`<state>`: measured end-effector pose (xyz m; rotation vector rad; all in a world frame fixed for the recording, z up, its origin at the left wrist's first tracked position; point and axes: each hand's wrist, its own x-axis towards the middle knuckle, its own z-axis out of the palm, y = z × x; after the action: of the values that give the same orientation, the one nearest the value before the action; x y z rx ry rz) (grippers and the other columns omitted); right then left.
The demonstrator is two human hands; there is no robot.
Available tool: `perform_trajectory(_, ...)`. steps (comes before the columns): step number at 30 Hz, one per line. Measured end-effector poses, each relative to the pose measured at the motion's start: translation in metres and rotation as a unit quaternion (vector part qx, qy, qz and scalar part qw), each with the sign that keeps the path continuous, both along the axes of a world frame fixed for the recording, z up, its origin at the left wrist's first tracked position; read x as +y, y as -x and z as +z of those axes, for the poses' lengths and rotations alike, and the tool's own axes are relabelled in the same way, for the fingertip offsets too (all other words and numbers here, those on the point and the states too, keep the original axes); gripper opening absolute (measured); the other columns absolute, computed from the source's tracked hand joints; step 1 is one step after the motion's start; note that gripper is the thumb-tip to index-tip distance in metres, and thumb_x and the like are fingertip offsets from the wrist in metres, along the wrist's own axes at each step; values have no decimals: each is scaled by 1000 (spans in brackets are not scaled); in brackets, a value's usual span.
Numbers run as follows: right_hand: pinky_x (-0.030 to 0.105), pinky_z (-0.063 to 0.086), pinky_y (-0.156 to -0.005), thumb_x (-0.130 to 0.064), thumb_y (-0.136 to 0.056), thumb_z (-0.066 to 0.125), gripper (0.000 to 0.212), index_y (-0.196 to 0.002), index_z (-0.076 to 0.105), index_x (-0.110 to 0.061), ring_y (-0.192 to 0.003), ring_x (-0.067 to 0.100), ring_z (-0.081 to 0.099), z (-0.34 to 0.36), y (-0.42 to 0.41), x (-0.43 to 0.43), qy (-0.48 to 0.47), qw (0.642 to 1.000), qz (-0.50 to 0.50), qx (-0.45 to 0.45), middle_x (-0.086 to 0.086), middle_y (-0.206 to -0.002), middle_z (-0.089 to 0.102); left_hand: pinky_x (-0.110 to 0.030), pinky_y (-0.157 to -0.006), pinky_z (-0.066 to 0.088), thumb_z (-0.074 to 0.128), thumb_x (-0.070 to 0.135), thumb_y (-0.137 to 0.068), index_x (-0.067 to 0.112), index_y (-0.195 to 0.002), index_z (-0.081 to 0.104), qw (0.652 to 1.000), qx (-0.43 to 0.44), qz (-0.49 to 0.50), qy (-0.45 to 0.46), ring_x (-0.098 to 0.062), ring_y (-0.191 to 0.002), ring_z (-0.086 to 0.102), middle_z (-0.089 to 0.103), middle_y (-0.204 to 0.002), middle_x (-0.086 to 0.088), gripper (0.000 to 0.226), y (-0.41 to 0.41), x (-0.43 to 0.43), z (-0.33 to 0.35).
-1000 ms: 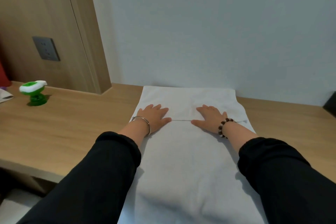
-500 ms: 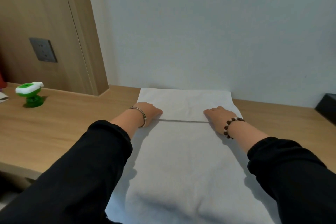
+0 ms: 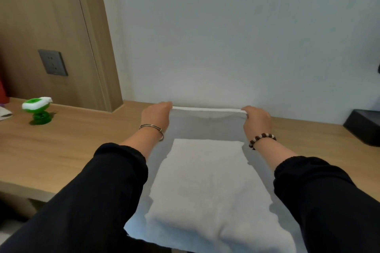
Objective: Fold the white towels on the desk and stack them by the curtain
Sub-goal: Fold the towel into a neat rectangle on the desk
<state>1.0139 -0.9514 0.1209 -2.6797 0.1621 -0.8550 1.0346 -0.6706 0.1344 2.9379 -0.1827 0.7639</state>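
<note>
In left grip (image 3: 156, 116), right grip (image 3: 257, 122), seemingly, towel (image 3: 205, 181)

The towel (image 3: 207, 181) between the left hand (image 3: 157, 114) and right hand (image 3: 257, 122) is plain white. The left wrist wears a silver bangle (image 3: 152, 127), the right a brown-and-white bead bracelet (image 3: 262, 139). Left of the left hand is a green-and-white gadget (image 3: 38, 109) on the light wood-grain desk (image 3: 72, 146). Right of the right hand is a black box (image 3: 364, 127).
</note>
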Motion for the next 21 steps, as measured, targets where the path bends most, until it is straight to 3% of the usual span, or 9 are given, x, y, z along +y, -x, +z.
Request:
perform_trajectory(4, 37, 36, -85, 14, -80, 43, 40, -103, 69, -6, -88, 34, 59, 27, 28, 10, 3, 993, 12, -117, 14, -91, 69, -33, -57, 31, 41, -12, -77, 10, -99, 56, 998, -60, -12, 18, -32, -84, 58, 61, -93, -11, 35, 26, 4, 24)
perform_trajectory(8, 41, 34, -90, 15, -79, 43, 39, -99, 70, -4, -86, 36, 59, 46, 63, 16, 0, 984, 40, -173, 15, -91, 69, -32, -54, 26, 41, -14, -75, 10, -94, 57, 994, -95, -16, 49, -32, -75, 55, 61, -87, -11, 34, 61, 15, 36)
perform_trajectory(16, 41, 37, -89, 12, -77, 43, 35, -95, 71, -2, -87, 37, 60, 25, 151, 20, -52, 981, 73, -174, 17, -91, 70, -32, -58, 36, 44, -6, -78, 10, -95, 63, 987, -103, -60, 111, -33, -81, 58, 64, -87, -8, 30, 149, 22, 10)
perform_trajectory(18, 41, 39, -91, 4, -81, 44, 33, -99, 71, -5, -95, 35, 60, 6, 172, 15, -29, 990, 87, -103, 15, -100, 71, -34, -58, 43, 46, 1, -81, 11, -90, 62, 990, -68, -84, 93, -31, -79, 58, 63, -85, -6, 21, 169, 28, -7)
perform_trajectory(20, 37, 41, -97, -14, -92, 47, 31, -116, 66, -12, -113, 30, 56, -18, 189, 8, 31, 988, 117, 100, 9, -121, 65, -33, -66, 47, 46, 13, -85, 18, -104, 61, 991, 47, -102, 72, -25, -86, 59, 64, -99, -2, 25, 186, 35, -27)
perform_trajectory(21, 37, 38, -101, -24, -95, 47, 36, -128, 58, -15, -123, 26, 49, -29, 195, 5, 69, 968, 130, 202, 6, -134, 56, -32, -73, 47, 46, 19, -88, 24, -118, 57, 985, 130, -104, 46, -23, -96, 58, 62, -112, 0, 32, 192, 37, -37)
